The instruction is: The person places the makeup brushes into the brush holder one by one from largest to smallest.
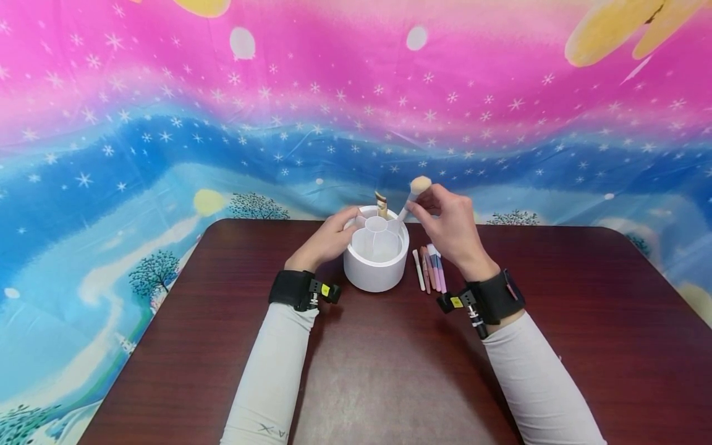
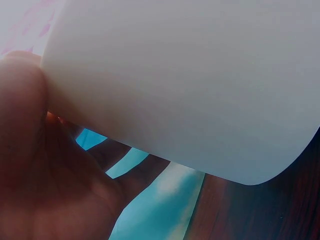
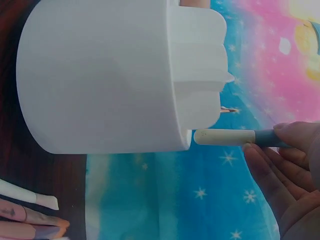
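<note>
Holder (image 1: 376, 266): I see it on the table (image 1: 389, 371), mid-far, between my hands.
Left hand (image 1: 325, 241): against the holder's left wall.
Right hand (image 1: 453, 228): right of the holder, above its rim, pinching a brush (image 1: 413, 193) that slants in over the right edge.
Second brush (image 1: 381, 206): standing in a rear compartment.
Loose brushes (image 1: 429, 269): lying on the table just right of the holder, below my right hand.
Backdrop (image 1: 356, 105): behind the table.
</note>
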`<move>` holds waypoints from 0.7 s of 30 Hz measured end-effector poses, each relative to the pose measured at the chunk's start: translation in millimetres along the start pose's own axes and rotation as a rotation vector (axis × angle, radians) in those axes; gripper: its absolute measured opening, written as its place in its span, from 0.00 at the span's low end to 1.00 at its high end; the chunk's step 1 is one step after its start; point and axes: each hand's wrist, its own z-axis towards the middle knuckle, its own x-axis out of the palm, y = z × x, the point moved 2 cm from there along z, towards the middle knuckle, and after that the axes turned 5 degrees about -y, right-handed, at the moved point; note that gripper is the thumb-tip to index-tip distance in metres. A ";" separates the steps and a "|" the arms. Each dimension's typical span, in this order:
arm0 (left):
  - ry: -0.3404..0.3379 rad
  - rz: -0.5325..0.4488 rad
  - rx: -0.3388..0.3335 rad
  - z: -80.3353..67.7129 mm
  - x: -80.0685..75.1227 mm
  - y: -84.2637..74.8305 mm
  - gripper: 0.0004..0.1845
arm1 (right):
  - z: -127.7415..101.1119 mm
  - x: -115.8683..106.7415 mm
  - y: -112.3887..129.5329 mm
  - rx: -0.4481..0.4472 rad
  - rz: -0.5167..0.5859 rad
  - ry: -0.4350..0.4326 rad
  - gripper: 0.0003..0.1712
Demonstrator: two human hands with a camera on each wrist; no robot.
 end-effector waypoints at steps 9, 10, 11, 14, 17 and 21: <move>0.003 -0.008 -0.011 0.1 -0.2 0.5 0.09 | -1.8 4.2 -2.0 0.094 0.018 0.004 0.11; 0.003 -0.010 -0.012 0.0 -0.3 0.6 0.09 | -1.8 4.6 -2.3 0.102 0.022 -0.001 0.11; 0.003 -0.010 -0.013 0.0 -0.3 0.8 0.09 | -1.8 5.0 -2.5 0.107 0.024 -0.005 0.11; 0.003 -0.009 -0.010 -0.2 -0.2 0.6 0.09 | -2.2 6.2 -3.0 0.115 0.028 -0.011 0.11; 0.003 -0.006 -0.005 -0.2 0.0 0.1 0.09 | -2.6 6.9 -3.4 0.118 0.032 -0.012 0.11; 0.007 -0.004 -0.005 0.0 0.3 -0.1 0.09 | -2.9 7.4 -4.2 0.122 0.040 -0.009 0.10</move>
